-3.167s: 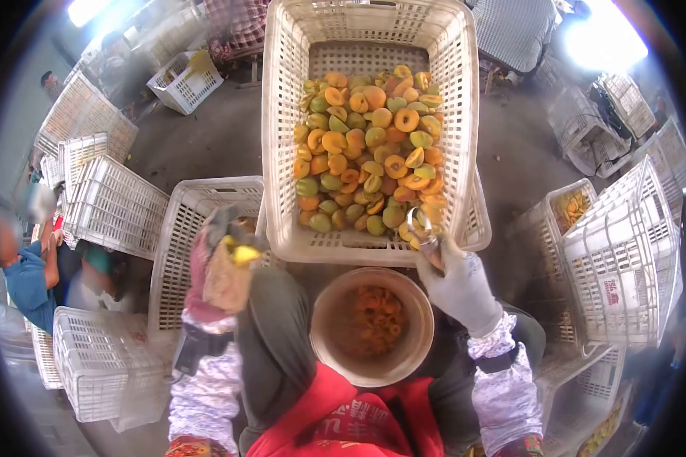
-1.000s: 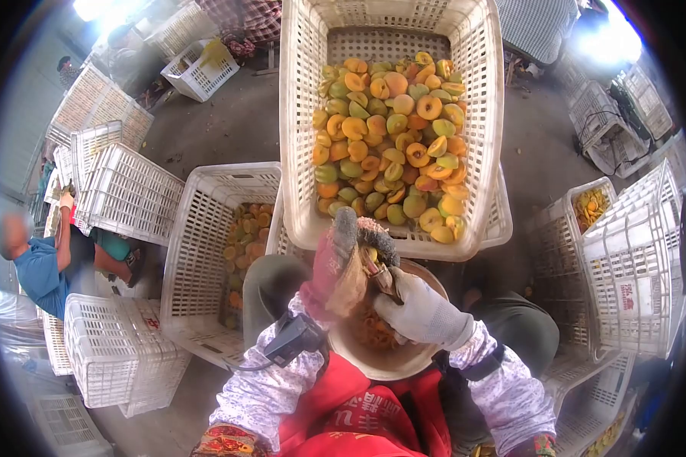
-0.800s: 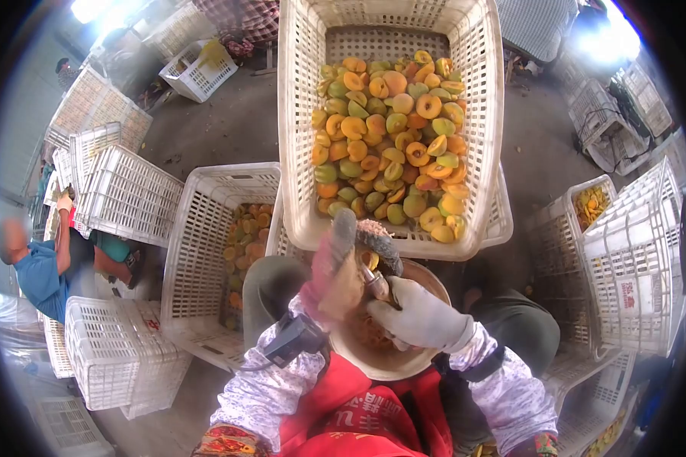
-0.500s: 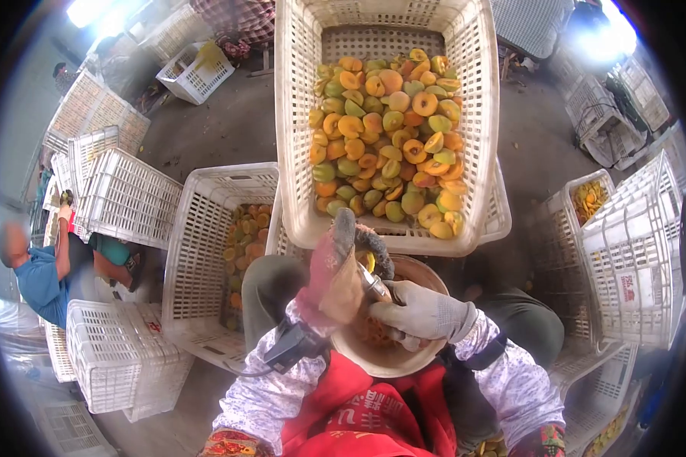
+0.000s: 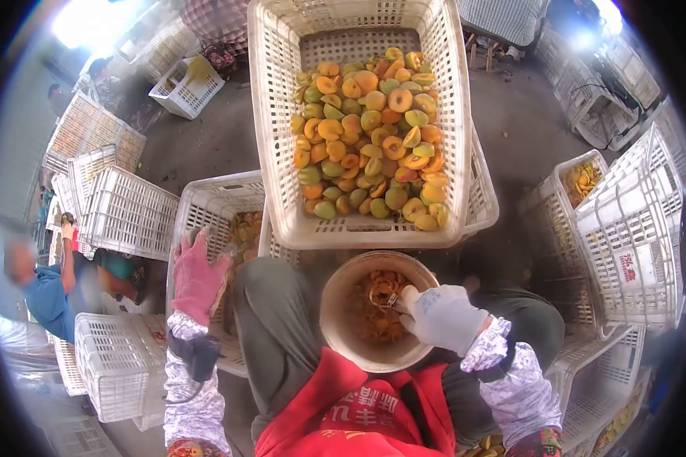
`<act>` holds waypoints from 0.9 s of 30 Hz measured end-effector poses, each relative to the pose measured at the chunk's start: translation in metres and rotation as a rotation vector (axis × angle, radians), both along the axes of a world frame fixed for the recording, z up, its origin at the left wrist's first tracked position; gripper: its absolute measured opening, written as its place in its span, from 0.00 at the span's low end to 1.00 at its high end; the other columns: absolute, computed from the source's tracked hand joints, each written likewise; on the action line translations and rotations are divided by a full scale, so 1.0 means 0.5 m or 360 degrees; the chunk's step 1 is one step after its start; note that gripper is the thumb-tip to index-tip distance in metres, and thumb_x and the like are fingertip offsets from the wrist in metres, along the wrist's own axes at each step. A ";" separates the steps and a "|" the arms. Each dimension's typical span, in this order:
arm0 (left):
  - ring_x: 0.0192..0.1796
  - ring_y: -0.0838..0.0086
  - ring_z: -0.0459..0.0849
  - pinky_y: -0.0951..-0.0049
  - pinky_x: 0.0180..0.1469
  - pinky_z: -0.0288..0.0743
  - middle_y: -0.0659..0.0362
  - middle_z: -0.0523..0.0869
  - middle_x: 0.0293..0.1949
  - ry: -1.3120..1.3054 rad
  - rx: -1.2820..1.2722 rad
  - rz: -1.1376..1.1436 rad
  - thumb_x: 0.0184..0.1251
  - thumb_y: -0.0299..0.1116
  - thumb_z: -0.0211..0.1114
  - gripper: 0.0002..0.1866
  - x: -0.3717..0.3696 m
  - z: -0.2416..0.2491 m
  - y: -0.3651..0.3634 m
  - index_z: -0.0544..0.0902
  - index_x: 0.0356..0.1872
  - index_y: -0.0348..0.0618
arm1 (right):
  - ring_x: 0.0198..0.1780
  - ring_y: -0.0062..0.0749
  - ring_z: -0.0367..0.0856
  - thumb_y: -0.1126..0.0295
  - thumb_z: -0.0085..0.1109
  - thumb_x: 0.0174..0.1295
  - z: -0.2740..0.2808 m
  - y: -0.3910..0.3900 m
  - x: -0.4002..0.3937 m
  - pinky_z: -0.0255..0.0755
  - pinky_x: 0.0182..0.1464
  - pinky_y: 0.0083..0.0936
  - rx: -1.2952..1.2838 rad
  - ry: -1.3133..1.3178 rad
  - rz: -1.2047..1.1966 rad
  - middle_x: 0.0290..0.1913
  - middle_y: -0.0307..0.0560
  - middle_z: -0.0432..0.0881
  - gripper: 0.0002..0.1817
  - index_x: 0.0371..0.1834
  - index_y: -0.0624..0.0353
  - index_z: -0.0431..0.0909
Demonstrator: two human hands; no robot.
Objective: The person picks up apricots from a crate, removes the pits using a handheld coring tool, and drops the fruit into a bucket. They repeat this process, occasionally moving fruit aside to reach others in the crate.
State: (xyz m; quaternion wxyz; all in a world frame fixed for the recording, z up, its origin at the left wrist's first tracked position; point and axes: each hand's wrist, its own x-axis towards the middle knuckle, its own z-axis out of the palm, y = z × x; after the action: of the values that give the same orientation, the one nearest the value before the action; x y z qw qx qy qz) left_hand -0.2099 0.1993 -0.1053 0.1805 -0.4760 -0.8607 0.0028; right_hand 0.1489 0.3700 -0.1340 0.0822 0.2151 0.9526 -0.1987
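Note:
My left hand (image 5: 200,278), in a pink glove, is at the left with its fingers spread over the left crate (image 5: 206,189). It appears to hold nothing. Apricot-like fruit (image 5: 248,230) lies in that crate, partly hidden by the hand and my knee. My right hand (image 5: 443,316), in a pale grey glove, closes around a small hand tool with a metal loop (image 5: 383,298). The tool is over the round bucket (image 5: 335,335) between my knees. Orange scraps (image 5: 377,329) lie inside the bucket.
Ahead, a large white crate (image 5: 270,152) holds many halved fruits (image 5: 370,137), resting on another crate. Stacked crates stand at the left (image 5: 122,365) and right (image 5: 625,251). A co-worker in a blue shirt (image 5: 49,301) sits at the far left.
My left hand has moved from above the bucket to the left crate, and its fingers have opened. My right hand has shifted slightly right, keeping the tool. The view has shifted slightly.

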 end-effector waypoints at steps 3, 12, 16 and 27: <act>0.67 0.51 0.71 0.56 0.68 0.65 0.46 0.76 0.62 -0.0978 0.0151 -0.0209 0.61 0.41 0.67 0.30 0.115 0.085 0.121 0.73 0.64 0.45 | 0.26 0.44 0.84 0.59 0.59 0.62 0.034 0.041 0.010 0.76 0.29 0.37 0.0122 0.0312 -0.0201 0.23 0.49 0.83 0.16 0.40 0.63 0.72; 0.62 0.51 0.75 0.60 0.65 0.69 0.47 0.67 0.68 -0.0673 -0.0577 -0.0757 0.63 0.37 0.62 0.26 0.298 -0.206 0.487 0.73 0.64 0.49 | 0.26 0.48 0.82 0.69 0.64 0.59 0.088 0.128 0.041 0.74 0.26 0.35 0.0184 0.1040 -0.0955 0.22 0.52 0.79 0.11 0.39 0.59 0.73; 0.61 0.52 0.77 0.60 0.61 0.74 0.45 0.68 0.68 -0.0626 -0.0695 -0.0822 0.60 0.31 0.62 0.27 0.292 -0.211 0.509 0.73 0.64 0.48 | 0.26 0.50 0.82 0.70 0.64 0.59 0.088 0.128 0.050 0.74 0.26 0.35 0.0140 0.1048 -0.0933 0.24 0.52 0.80 0.10 0.38 0.59 0.73; 0.52 0.59 0.82 0.55 0.59 0.75 0.53 0.82 0.50 -0.3054 0.0935 -0.0496 0.72 0.36 0.57 0.22 0.250 -0.206 0.332 0.72 0.64 0.42 | 0.28 0.46 0.83 0.71 0.63 0.59 0.037 0.085 -0.003 0.75 0.29 0.32 -0.0088 0.0953 -0.0647 0.25 0.50 0.79 0.13 0.43 0.64 0.74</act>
State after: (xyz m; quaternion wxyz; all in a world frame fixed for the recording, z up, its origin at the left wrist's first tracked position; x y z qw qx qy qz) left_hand -0.0848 0.3651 -0.2085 -0.4785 -0.3212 -0.5374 -0.6158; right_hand 0.1473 0.4127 -0.1154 -0.2359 0.3300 0.8666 -0.2908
